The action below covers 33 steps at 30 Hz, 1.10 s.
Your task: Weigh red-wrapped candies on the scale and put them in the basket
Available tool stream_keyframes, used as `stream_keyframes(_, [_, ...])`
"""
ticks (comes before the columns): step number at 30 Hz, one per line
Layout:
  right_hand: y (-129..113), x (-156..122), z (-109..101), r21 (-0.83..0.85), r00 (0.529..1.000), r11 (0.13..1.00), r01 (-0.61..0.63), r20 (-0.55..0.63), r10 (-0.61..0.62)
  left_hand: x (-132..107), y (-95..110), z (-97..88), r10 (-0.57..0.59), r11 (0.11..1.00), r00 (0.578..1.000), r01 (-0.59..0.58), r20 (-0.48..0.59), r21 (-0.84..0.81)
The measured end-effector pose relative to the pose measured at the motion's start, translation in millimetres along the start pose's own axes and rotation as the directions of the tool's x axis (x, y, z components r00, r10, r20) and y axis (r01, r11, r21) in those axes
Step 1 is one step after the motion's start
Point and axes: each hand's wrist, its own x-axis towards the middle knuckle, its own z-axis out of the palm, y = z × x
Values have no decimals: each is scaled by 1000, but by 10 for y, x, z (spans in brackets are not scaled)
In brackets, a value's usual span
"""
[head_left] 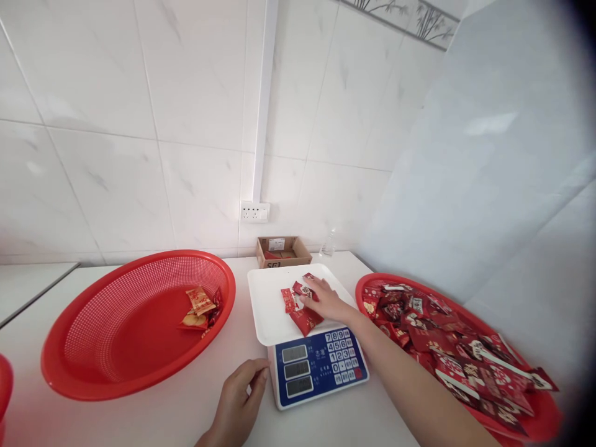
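Note:
A digital scale (321, 366) with a blue keypad panel stands on the table, topped by a white tray (265, 310). Several red snack packets lie together on this tray, among them a dark red packet (306, 321) nearest the keypad. My right hand (325, 299) reaches over the tray, its fingers closed on a red snack packet (303, 289) at the pile's upper side. Beside the scale's left front corner, my left hand (243, 394) rests with curled fingers, thumb against the forefinger, and nothing visible in them.
To the left sits a large red basket (116, 366) holding a few snack packets (201, 301). Another red basket (367, 279), heaped with red packets (447, 347), is on the right. Behind the scale are a cardboard box (284, 251) and a clear bottle (328, 244) by the wall.

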Motion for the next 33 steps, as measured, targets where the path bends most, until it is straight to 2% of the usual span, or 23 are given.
stream_keyframes(2, [-94, 7, 92, -34, 998, 998, 58, 25, -57, 3, 0, -2, 3, 1000, 1000, -3, 5, 2])
stream_keyframes(3, [-144, 4, 138, -46, 996, 995, 92, -4, -92, 5, -1, -2, 3, 1000, 1000, -3, 7, 5])
stream_keyframes(6, [-289, -7, 261, -56, 968, 981, 186, -163, -193, 8, -9, 7, 3, 1000, 1000, -3, 12, 8])
stream_keyframes(8, [-363, -1, 306, -55, 948, 977, 206, -237, -213, 7, -16, 16, 3, 1000, 1000, -3, 17, 6])
stream_keyframes(10, [-389, 18, 288, -54, 941, 979, 196, -272, -203, 8, -28, 23, 13, 1000, 1000, -13, 21, 5])
stream_keyframes(12, [-330, 34, 177, -52, 931, 984, 168, -320, -175, 11, -44, 27, 25, 1000, 1000, -25, 13, 4])
stream_keyframes(14, [-160, 20, -28, -46, 916, 993, 108, -383, -117, 14, -60, 28, 23, 1000, 1000, -23, 0, -3])
stream_keyframes(17, [277, -101, -395, -25, 896, 998, -60, -443, 43, 15, -81, 33, -1, 1000, 1000, 0, -11, -18])
stream_keyframes(20, [773, -344, -597, -14, 906, 975, -221, -374, 200, 6, -96, 50, -21, 999, 1000, 21, 1, -29])
stream_keyframes(23, [1119, -617, -546, -27, 939, 961, -276, -221, 264, -1, -93, 65, -32, 999, 999, 33, 17, -37])
stream_keyframes(26, [1279, -775, -418, -33, 944, 953, -302, -151, 294, 8, -67, 63, -34, 998, 999, 34, 10, -46])
stream_keyframes(30, [1385, -777, -418, -16, 934, 946, -324, -163, 317, 22, -48, 38, -37, 998, 999, 36, -21, -43])
stream_keyframes(33, [1451, -748, -527, 19, 911, 941, -338, -245, 332, 24, -70, 28, -40, 999, 999, 40, -26, -27])
